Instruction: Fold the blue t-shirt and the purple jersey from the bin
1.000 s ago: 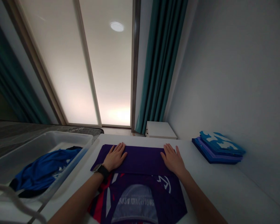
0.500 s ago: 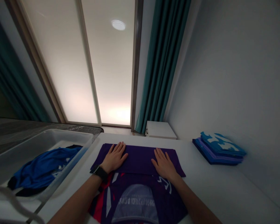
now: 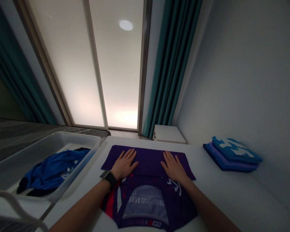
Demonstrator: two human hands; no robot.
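Observation:
A purple jersey [image 3: 148, 161] lies on the white table [image 3: 232, 196], its far part folded over toward me, with a grey printed panel and red stripes showing nearer me. My left hand [image 3: 125, 165], a dark watch on its wrist, rests flat on the folded strip's left half with fingers spread. My right hand [image 3: 174, 167] lies flat on the strip's right half, fingers stretched out. Neither hand holds anything.
A clear plastic bin [image 3: 50, 141] at the left holds crumpled blue clothing [image 3: 53, 169]. A stack of folded blue and purple garments [image 3: 232, 156] sits at the right by the wall. A small white cabinet [image 3: 169, 134], teal curtains and a glass door stand beyond the table.
My right hand has slid left along the folded strip, from its right end toward the middle. My left hand stays in place. The view shifted slightly.

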